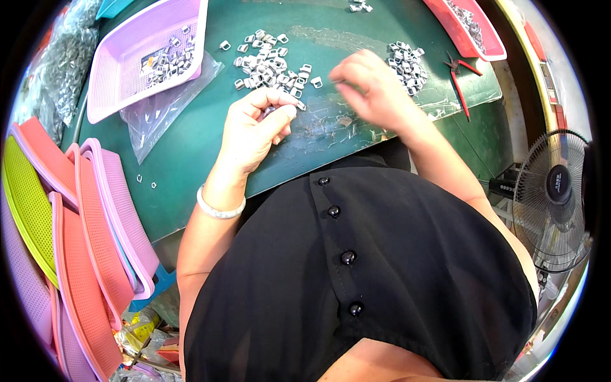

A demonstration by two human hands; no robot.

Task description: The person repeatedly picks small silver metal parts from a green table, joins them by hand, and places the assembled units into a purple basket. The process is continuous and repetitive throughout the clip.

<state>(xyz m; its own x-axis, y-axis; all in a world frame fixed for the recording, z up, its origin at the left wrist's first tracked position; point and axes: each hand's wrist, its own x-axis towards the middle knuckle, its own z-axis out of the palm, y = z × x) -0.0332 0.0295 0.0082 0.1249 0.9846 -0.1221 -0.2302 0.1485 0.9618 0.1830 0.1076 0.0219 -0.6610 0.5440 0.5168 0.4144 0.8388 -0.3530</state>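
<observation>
My left hand is closed at the front of the green table, thumb and forefinger pinching a small silver metal buckle. More small metal pieces seem to sit under its curled fingers, partly hidden. Just beyond lies a loose pile of similar buckles, with a single one apart at its right. My right hand hovers over the table between that pile and a second, smaller pile. Its fingers are smeared by motion, so whether they hold anything does not show.
Red-handled pliers lie at the right edge. A lilac basket with metal pieces rests on a clear plastic bag. A pink basket stands far right. Stacked colourful baskets lean at left; a fan stands at right.
</observation>
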